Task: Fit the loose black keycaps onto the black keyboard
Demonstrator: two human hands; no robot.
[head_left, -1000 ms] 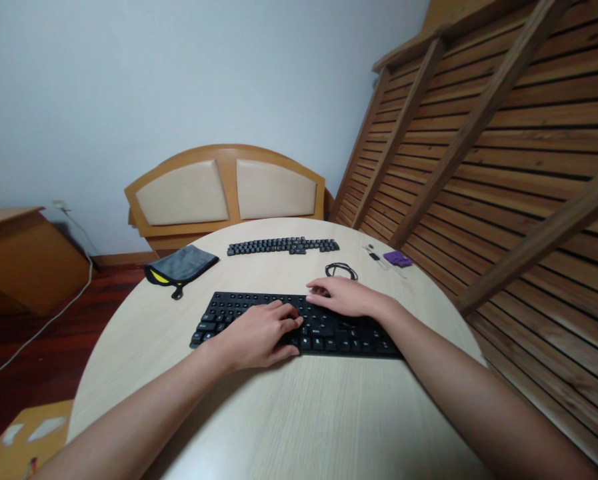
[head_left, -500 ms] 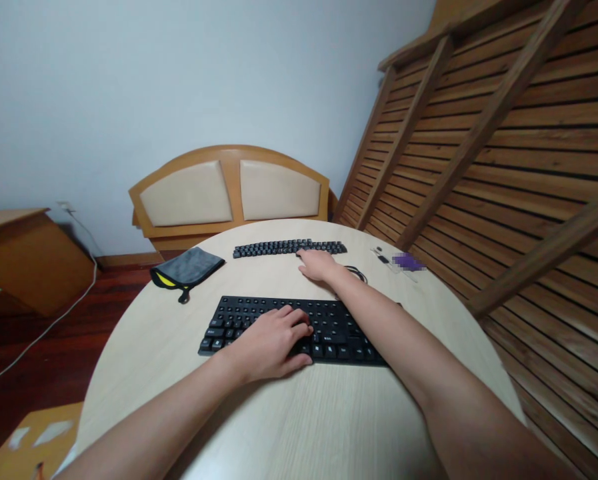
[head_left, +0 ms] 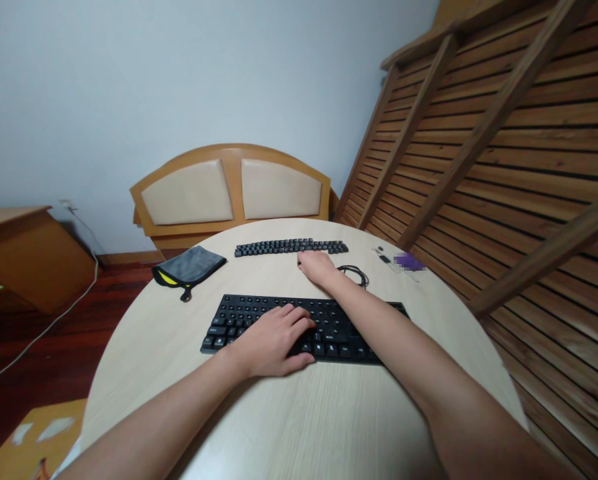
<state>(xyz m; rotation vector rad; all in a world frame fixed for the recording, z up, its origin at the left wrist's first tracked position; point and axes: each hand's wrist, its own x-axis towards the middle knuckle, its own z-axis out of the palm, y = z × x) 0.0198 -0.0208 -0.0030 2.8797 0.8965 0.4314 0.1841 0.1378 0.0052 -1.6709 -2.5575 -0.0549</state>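
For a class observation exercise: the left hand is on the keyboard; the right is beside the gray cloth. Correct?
Not quite: the head view shows the right hand beside the loose keycaps. The left hand is on the keyboard.

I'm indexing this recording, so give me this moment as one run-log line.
left hand: on keyboard | right hand: at near edge of keycap rows, grip unclear | coiled cable: right of right wrist

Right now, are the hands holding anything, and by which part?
The left hand rests on the keyboard; whether the right hand, beside the loose keys, pinches anything, I can't tell.
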